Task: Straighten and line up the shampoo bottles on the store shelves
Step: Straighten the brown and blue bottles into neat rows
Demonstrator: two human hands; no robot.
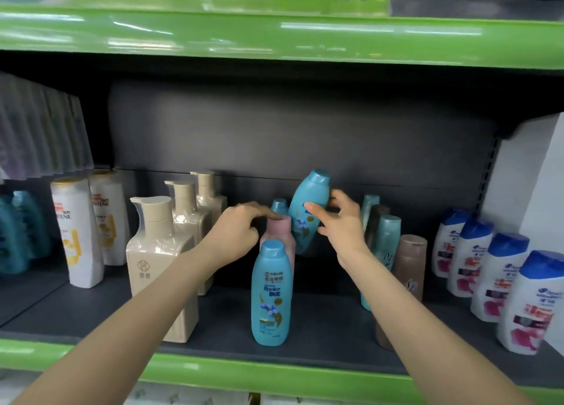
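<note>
My right hand (338,221) grips a teal Rejoice shampoo bottle (306,218), thumb on its label and fingers behind it. That bottle is lifted and leans to the right. My left hand (238,230) reaches in from the left, its index finger resting on the cap of a pink bottle (279,230). In front of the pink bottle, a second teal Rejoice bottle (270,294) stands upright near the shelf's front. Behind the pink one, only the cap of a third teal bottle (279,204) shows.
Beige pump bottles (161,252) and white Pantene bottles (77,230) stand to the left. To the right are brown and green-teal bottles (409,264) and a row of white, blue-capped bottles (488,270). The green shelf lip (274,372) runs along the front, with another shelf (274,35) overhead.
</note>
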